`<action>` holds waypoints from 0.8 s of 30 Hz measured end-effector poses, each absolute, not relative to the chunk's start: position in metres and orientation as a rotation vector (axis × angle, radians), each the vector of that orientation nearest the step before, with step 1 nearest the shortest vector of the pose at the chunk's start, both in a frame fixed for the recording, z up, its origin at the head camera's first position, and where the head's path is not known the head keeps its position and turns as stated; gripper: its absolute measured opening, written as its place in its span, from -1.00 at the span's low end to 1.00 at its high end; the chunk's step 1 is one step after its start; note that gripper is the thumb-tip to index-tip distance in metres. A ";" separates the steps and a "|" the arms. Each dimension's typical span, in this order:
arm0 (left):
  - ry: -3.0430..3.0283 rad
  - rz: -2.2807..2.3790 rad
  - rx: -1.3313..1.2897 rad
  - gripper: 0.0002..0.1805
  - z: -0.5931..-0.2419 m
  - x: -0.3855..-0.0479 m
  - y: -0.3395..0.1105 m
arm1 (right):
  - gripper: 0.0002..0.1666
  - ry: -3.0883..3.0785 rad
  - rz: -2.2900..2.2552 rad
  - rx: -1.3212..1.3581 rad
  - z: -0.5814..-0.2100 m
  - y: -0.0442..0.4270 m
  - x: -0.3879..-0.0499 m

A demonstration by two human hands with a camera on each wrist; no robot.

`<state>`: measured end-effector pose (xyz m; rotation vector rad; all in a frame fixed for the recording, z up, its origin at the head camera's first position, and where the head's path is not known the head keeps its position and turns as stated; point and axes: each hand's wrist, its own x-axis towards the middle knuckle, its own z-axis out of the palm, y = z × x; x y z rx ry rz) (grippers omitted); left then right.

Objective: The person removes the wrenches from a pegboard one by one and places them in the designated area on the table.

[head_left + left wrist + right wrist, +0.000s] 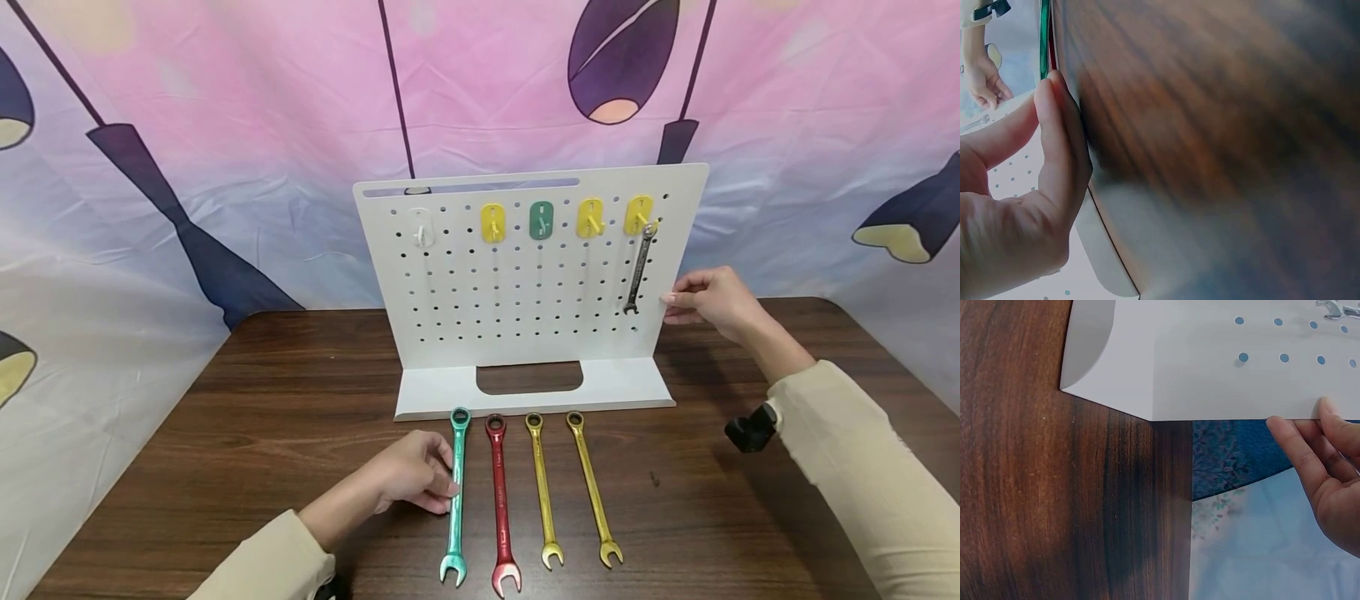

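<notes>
At the table's front, my left hand (414,473) pinches the handle of a green combination wrench (457,483) between thumb and fingers; the left wrist view shows those fingertips meeting at its green edge. The wrench lies with its ring end up by the pegboard's base. Beside it, in a row, lie a red wrench (500,500) and two yellow wrenches (543,492). My right hand (712,302) holds the right edge of the white pegboard (525,292), thumb in front and fingers behind. A silver wrench (640,271) hangs from the rightmost yellow hook (638,213).
Along the board's upper part are a white hook (422,228), a green hook (541,219) and further yellow hooks (492,223). The board stands on a dark wood table (300,383). A patterned cloth (262,100) hangs behind.
</notes>
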<state>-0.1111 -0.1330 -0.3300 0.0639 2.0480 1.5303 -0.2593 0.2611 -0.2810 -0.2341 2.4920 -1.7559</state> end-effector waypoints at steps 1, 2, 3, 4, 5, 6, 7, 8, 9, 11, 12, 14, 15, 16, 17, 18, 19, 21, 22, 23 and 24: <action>2.049 1.526 0.066 -0.79 -0.330 -0.111 -0.133 | -0.74 2.494 -1.756 -0.235 -0.281 0.261 -0.259; 2.048 1.522 0.065 -0.79 -0.330 -0.110 -0.133 | -0.74 2.494 -1.757 -0.236 -0.281 0.261 -0.259; 2.047 1.521 0.064 -0.79 -0.330 -0.110 -0.133 | -0.74 2.497 -1.755 -0.235 -0.281 0.261 -0.259; 2.045 1.521 0.063 -0.79 -0.330 -0.110 -0.133 | -0.74 2.498 -1.755 -0.235 -0.281 0.261 -0.259; 2.043 1.519 0.059 -0.79 -0.330 -0.110 -0.133 | -0.74 2.498 -1.757 -0.235 -0.281 0.261 -0.259; 2.041 1.519 0.055 -0.79 -0.330 -0.110 -0.132 | -0.75 2.499 -1.757 -0.233 -0.281 0.261 -0.258; 2.040 1.519 0.056 -0.79 -0.330 -0.110 -0.132 | -0.75 2.499 -1.758 -0.232 -0.281 0.261 -0.258; 2.039 1.518 0.053 -0.78 -0.330 -0.109 -0.132 | -0.75 2.499 -1.757 -0.233 -0.281 0.261 -0.258; 2.040 1.517 0.054 -0.78 -0.330 -0.109 -0.132 | -0.75 2.498 -1.758 -0.233 -0.281 0.261 -0.258; 2.045 1.511 0.055 -0.78 -0.330 -0.109 -0.132 | -0.76 2.493 -1.762 -0.234 -0.281 0.261 -0.259; 2.050 1.508 0.056 -0.79 -0.330 -0.109 -0.132 | -0.77 2.490 -1.764 -0.234 -0.281 0.261 -0.259; 2.062 1.501 0.056 -0.79 -0.330 -0.108 -0.132 | -0.77 2.484 -1.766 -0.234 -0.281 0.262 -0.259; 2.069 1.497 0.053 -0.79 -0.330 -0.108 -0.132 | -0.77 2.483 -1.767 -0.232 -0.281 0.261 -0.259; 2.074 1.492 0.051 -0.79 -0.330 -0.108 -0.132 | -0.76 2.483 -1.767 -0.230 -0.281 0.261 -0.259; 2.080 1.486 0.046 -0.80 -0.330 -0.108 -0.131 | -0.76 2.483 -1.768 -0.229 -0.281 0.261 -0.259; 2.086 1.479 0.041 -0.80 -0.330 -0.108 -0.131 | -0.76 2.480 -1.771 -0.229 -0.281 0.261 -0.259; 2.090 1.473 0.037 -0.80 -0.330 -0.107 -0.131 | -0.76 2.478 -1.772 -0.229 -0.281 0.261 -0.259; 2.096 1.465 0.028 -0.80 -0.330 -0.107 -0.131 | -0.76 2.476 -1.771 -0.231 -0.281 0.262 -0.259; 2.098 1.462 0.025 -0.80 -0.330 -0.107 -0.131 | -0.76 2.473 -1.773 -0.230 -0.281 0.262 -0.259; 2.101 1.459 0.021 -0.80 -0.330 -0.107 -0.131 | -0.76 2.471 -1.772 -0.232 -0.281 0.262 -0.259; 2.103 1.458 0.018 -0.80 -0.330 -0.107 -0.131 | -0.76 2.471 -1.772 -0.232 -0.281 0.262 -0.259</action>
